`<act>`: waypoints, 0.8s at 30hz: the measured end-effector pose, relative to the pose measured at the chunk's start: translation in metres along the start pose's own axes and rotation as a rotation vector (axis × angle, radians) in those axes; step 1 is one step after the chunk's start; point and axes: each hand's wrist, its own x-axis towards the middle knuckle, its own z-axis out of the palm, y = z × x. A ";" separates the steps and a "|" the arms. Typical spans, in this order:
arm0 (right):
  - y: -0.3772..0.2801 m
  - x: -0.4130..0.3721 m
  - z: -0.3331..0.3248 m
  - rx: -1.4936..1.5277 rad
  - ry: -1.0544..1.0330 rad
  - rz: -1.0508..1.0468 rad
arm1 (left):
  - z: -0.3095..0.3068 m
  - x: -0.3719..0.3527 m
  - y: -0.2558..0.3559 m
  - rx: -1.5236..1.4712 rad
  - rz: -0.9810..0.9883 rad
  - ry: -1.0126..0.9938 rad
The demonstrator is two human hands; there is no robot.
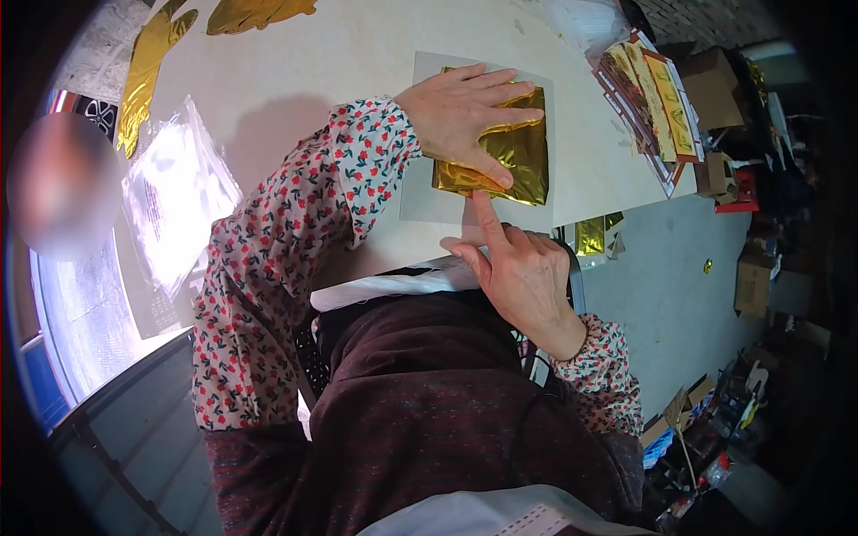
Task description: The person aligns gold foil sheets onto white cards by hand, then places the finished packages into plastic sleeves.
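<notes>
On the white tabletop, the biggest thing here, a flat gray board lies right in front of the person. Left of the board lie some clear plastic bags. Right of the board is a stack of red and gold cards.

On the board, toward its right side, sits a folded sheet of gold foil. It is shiny and crinkly. It is folded into a rough square, with bright spots where the light hits it. Its edges look puffy, as if they want to pop open.

I think that is why the left hand lies flat on top of the foil with its fingers spread, to press it down and stop it from sliding. That grip is open and grabs nothing; it only pushes.

The right hand is at the near edge of the board. Its grip is loose and holds nothing. Only its pointing finger sticks out. The tip touches the near edge of the foil, and I think it is there to flatten the fold.
</notes>
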 end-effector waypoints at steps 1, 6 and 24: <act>0.000 0.000 0.000 0.002 -0.012 0.003 | -0.001 0.000 0.000 0.005 -0.001 -0.007; -0.004 0.002 -0.003 -0.023 -0.054 0.016 | -0.004 -0.001 0.002 0.005 -0.006 -0.019; 0.018 0.022 -0.005 -0.008 0.102 -0.192 | -0.001 0.000 0.000 0.007 -0.008 -0.021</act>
